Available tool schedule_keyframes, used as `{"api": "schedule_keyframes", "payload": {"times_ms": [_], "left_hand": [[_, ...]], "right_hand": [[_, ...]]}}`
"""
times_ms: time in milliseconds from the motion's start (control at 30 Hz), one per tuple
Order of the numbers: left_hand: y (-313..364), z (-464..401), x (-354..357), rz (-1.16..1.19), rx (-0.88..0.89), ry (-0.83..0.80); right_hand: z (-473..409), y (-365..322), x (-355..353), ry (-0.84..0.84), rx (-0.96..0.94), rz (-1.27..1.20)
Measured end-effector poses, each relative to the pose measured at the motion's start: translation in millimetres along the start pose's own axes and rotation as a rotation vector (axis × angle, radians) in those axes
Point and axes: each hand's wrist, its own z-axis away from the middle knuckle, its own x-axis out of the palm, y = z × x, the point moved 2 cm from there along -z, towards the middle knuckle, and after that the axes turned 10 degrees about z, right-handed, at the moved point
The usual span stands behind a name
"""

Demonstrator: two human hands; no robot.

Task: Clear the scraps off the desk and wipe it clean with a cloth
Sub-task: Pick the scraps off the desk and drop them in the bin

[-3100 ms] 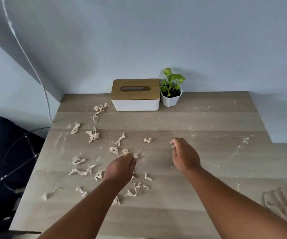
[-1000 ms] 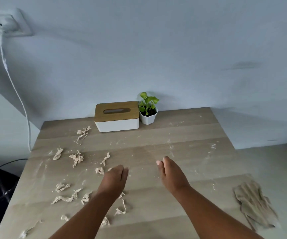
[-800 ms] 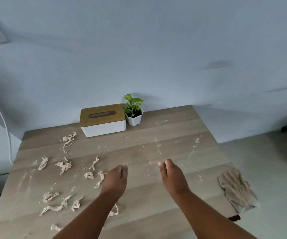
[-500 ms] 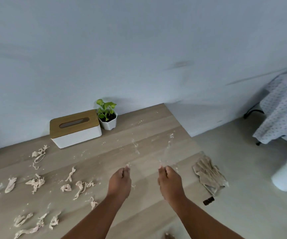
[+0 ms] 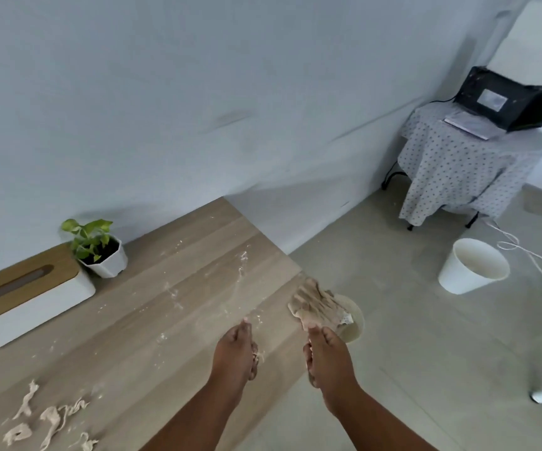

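Observation:
My left hand [image 5: 235, 349] hovers over the right end of the wooden desk [image 5: 152, 323], fingers curled around pale scraps that poke out beside the palm. My right hand [image 5: 326, 356] is just past the desk's right edge, fingers and thumb closed as around a small handful of scraps, which stay mostly hidden. A crumpled beige cloth [image 5: 315, 304] lies on the desk's right edge, just ahead of my right hand. Loose scraps [image 5: 51, 421] remain at the lower left of the desk. White dust streaks the wood.
A round beige bin [image 5: 354, 323] stands on the floor under the cloth's corner. Farther right sits a white bucket [image 5: 473, 266]. A tissue box [image 5: 25, 297] and potted plant [image 5: 100, 252] stand against the wall. A draped side table [image 5: 468, 164] and cables occupy the floor's right.
My view has swung right, away from the scrap pile toward the floor. Both hands have travelled right with it, from mid-desk to the desk's right edge near the cloth.

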Motion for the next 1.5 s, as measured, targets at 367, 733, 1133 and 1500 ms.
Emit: {"api": "schedule_keyframes", "payload": {"times_ms": [367,733,1133,1500], "left_hand": [[-13,14,140,-0.165,-0.019,-0.069],[-36,12,274,-0.170,-0.111,-0.078],[-36,-32,364,-0.181,-0.203,-0.157],[-40,-139,417,-0.175,-0.260,-0.155]], "right_hand": [[-51,5,-139,0.022,0.020,-0.092],[-92,10,-245,0.043,0.071,-0.120],[-150,4,-316,0.201,0.175,-0.197],[-234,-30,-327,0.218,0.244,-0.173]]}}
